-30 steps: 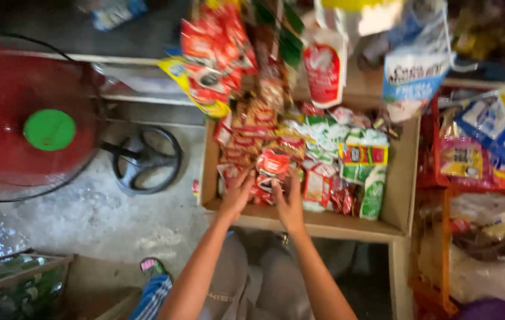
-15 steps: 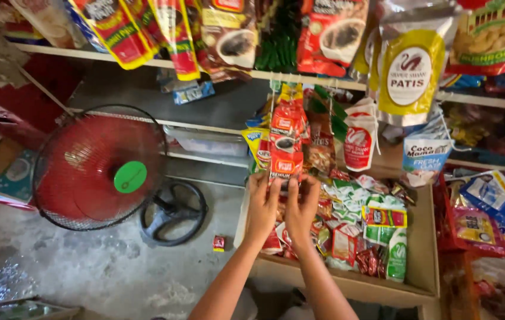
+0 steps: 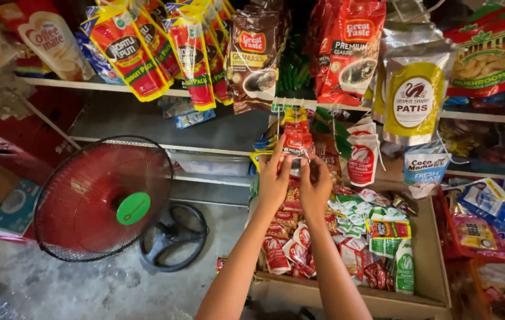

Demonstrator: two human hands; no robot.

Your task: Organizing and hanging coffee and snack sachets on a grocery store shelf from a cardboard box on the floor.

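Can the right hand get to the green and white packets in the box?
Probably yes. The right hand holds the hanging red sachet strip, and the green and white packets lie uncovered in the open cardboard box just below it, with nothing between.

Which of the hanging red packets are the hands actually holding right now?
The small red sachet strip hanging from the rail just above the cardboard box. Both the left hand and right hand pinch its lower end; the bigger red pouches higher up hang untouched.

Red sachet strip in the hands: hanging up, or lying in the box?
Hanging: the red sachet strip dangles from a hook, both hands pinching it above the box.
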